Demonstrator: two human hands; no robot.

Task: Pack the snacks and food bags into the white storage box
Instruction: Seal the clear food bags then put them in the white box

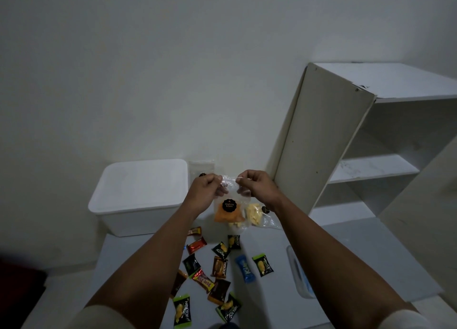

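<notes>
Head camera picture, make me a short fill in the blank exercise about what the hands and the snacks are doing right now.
1. Both hands, left hand and right hand, pinch the top edge of a clear ____ bag holding orange chips.
2. The white storage box sits to the ____ of the held bag.
3. The single blue snack packet lies on the ____, among the other small packets.
4. The white shelf unit stands on the ____ side of the scene.

Missing words: plastic; left; table; right

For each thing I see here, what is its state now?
White storage box: lid on, closed.
Clear chip bag: held up at its top by both hands.
Left hand: pinching the bag.
Right hand: pinching the bag.
Small snack packets: scattered, unpacked.
</notes>
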